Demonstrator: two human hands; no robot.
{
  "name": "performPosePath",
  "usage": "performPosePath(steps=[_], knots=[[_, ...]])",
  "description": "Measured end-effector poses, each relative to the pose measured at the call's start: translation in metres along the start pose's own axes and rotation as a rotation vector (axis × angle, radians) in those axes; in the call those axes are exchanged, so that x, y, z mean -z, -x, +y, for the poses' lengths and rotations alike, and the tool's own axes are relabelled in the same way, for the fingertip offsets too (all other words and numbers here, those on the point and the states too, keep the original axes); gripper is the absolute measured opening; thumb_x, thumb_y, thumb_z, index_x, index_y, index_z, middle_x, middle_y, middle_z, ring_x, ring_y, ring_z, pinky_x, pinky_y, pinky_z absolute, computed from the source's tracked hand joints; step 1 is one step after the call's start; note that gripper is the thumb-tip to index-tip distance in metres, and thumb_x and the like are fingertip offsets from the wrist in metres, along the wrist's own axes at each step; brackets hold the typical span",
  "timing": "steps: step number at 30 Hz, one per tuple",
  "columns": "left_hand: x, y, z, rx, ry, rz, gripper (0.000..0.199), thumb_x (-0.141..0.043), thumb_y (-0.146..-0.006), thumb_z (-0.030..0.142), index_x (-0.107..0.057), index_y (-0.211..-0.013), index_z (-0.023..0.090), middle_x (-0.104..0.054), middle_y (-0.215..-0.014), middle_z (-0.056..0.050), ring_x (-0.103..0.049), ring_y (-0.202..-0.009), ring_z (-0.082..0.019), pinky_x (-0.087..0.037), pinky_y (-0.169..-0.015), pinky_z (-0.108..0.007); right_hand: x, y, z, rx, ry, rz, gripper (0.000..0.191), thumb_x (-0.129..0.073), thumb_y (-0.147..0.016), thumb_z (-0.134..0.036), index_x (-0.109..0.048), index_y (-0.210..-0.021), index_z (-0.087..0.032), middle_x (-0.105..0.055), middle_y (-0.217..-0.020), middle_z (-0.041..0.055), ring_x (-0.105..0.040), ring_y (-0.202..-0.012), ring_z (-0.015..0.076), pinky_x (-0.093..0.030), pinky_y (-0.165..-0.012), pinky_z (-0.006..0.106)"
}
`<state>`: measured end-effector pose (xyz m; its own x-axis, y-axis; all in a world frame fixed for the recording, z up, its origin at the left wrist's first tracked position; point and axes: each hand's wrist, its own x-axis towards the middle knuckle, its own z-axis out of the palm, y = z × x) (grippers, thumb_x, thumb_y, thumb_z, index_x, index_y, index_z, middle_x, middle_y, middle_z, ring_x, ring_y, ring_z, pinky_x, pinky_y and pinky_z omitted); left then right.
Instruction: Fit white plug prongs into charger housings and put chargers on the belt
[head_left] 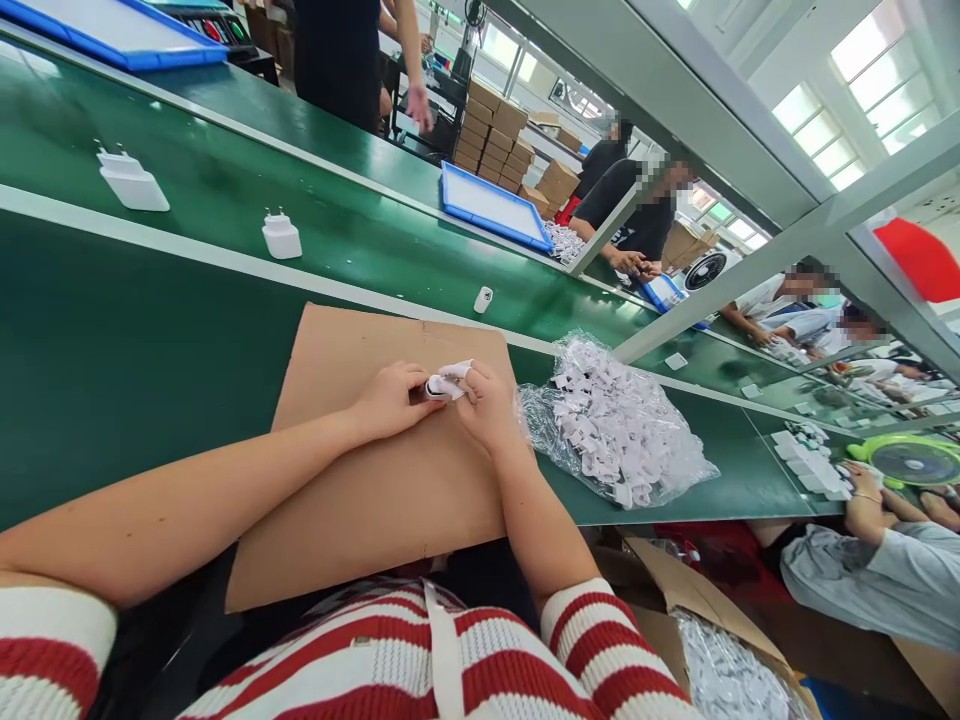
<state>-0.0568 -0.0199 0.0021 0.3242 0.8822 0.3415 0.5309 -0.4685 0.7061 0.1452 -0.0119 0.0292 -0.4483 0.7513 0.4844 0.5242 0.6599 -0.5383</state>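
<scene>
We see a long, glossy green surface (135,370) running from the left edge of the frame towards the lower right; beyond it, a green belt between pale rails (210,180) slants down from the upper left; a flat brown cardboard sheet (360,520) lies at the centre of the frame, tilted, on the near part of the surface; just right of it sits a clear plastic bag full of small white parts (630,430).

Over the upper right of the sheet we find the two hands, left hand (397,400) and right hand (486,405), close together, fingers bent, both gripping a small white plastic piece (448,382); it lies directly between them, its long axis running roughly left to right and rising slightly rightward; the left hand pinches its left end, where a dark gap shows, and the right hand its right end, so neither is clearly nearer; we cannot tell whether it is one part or two; of the two hands, the right is nearer the bag.

On the belt we count two white two-pin plugs (282,234) at upper left, and a smaller white block (484,299) above the sheet.
</scene>
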Motion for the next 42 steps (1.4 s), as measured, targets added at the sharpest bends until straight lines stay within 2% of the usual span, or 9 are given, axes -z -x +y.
performPosePath(steps=[12, 16, 20, 25, 28, 32, 35, 38, 42], knots=[[0.002, 0.0, 0.003, 0.007, 0.003, -0.008, 0.035, -0.064, -0.089, 0.053, -0.072, -0.089, 0.019, -0.071, -0.09, -0.007, -0.063, -0.089, -0.026, -0.048, -0.084, -0.04, 0.001, -0.005, -0.005, -0.041, 0.125, -0.14, 0.031, -0.05, -0.079, -0.002, -0.067, -0.094, -0.023, -0.067, -0.099, 0.0065, -0.059, -0.101, 0.0229, -0.05, -0.088, 0.033], [0.001, 0.0, 0.001, 0.016, 0.004, -0.002, 0.034, -0.065, -0.088, 0.053, -0.072, -0.09, 0.02, -0.072, -0.091, -0.006, -0.063, -0.089, -0.025, -0.047, -0.085, -0.04, 0.003, -0.012, -0.009, -0.068, 0.204, -0.187, 0.025, -0.049, -0.078, -0.002, -0.063, -0.082, -0.023, -0.064, -0.09, 0.0052, -0.058, -0.091, 0.0217, -0.046, -0.078, 0.03], [0.002, 0.0, 0.001, 0.039, 0.004, -0.036, 0.033, -0.064, -0.088, 0.053, -0.072, -0.088, 0.021, -0.071, -0.091, -0.006, -0.062, -0.09, -0.026, -0.047, -0.086, -0.039, 0.008, -0.022, -0.009, -0.013, 0.251, -0.249, 0.024, -0.049, -0.075, -0.001, -0.06, -0.077, -0.022, -0.063, -0.086, 0.003, -0.056, -0.085, 0.0193, -0.039, -0.071, 0.028], [0.004, -0.002, 0.004, 0.059, -0.007, -0.059, 0.034, -0.061, -0.089, 0.053, -0.072, -0.088, 0.021, -0.07, -0.091, -0.007, -0.063, -0.089, -0.026, -0.049, -0.082, -0.037, 0.005, -0.022, -0.004, -0.048, 0.248, -0.196, 0.019, -0.051, -0.077, -0.005, -0.059, -0.074, -0.022, -0.062, -0.083, 0.0015, -0.055, -0.08, 0.0176, -0.037, -0.069, 0.026], [0.003, -0.002, 0.006, 0.092, -0.034, -0.034, 0.036, -0.062, -0.087, 0.055, -0.071, -0.092, 0.021, -0.07, -0.093, -0.008, -0.064, -0.09, -0.027, -0.051, -0.083, -0.038, -0.003, -0.013, -0.005, -0.137, 0.223, -0.13, 0.02, -0.052, -0.084, -0.008, -0.066, -0.083, -0.022, -0.064, -0.088, 0.0021, -0.058, -0.083, 0.0175, -0.042, -0.073, 0.026], [0.002, -0.004, 0.007, 0.143, -0.032, -0.061, 0.043, -0.062, -0.086, 0.057, -0.069, -0.107, 0.02, -0.072, -0.104, -0.008, -0.066, -0.093, -0.028, -0.052, -0.083, -0.038, -0.01, -0.001, 0.0, -0.198, 0.077, -0.055, 0.035, -0.057, -0.092, -0.018, -0.067, -0.126, -0.026, -0.072, -0.109, 0.0033, -0.064, -0.098, 0.0186, -0.049, -0.085, 0.027], [0.009, -0.02, -0.002, 0.22, 0.049, -0.139, 0.048, -0.067, -0.084, 0.058, -0.067, -0.114, 0.021, -0.073, -0.108, -0.007, -0.068, -0.093, -0.027, -0.053, -0.082, -0.037, 0.011, 0.0, 0.015, -0.335, 0.041, 0.154, 0.044, -0.058, -0.096, -0.028, -0.059, -0.14, -0.025, -0.07, -0.127, 0.0068, -0.063, -0.113, 0.0209, -0.05, -0.098, 0.032], [0.025, -0.054, -0.019, 0.276, -0.005, -0.076, 0.044, -0.071, -0.083, 0.052, -0.066, -0.114, 0.022, -0.073, -0.11, -0.005, -0.068, -0.096, -0.027, -0.053, -0.084, -0.037, 0.054, 0.003, 0.041, -0.623, 0.284, 0.348, 0.034, -0.053, -0.098, -0.028, -0.071, -0.127, -0.022, -0.071, -0.124, 0.0117, -0.06, -0.119, 0.028, -0.043, -0.107, 0.044], [0.058, -0.11, -0.053, 0.388, -0.212, 0.117, 0.04, -0.068, -0.088, 0.047, -0.06, -0.113, 0.016, -0.07, -0.111, -0.005, -0.06, -0.098, -0.024, -0.048, -0.084, -0.035, 0.098, 0.016, 0.074, -0.992, 0.62, 0.32, 0.034, -0.055, -0.09, -0.014, -0.074, -0.117, -0.016, -0.068, -0.123, 0.0187, -0.055, -0.125, 0.0376, -0.031, -0.111, 0.057]])
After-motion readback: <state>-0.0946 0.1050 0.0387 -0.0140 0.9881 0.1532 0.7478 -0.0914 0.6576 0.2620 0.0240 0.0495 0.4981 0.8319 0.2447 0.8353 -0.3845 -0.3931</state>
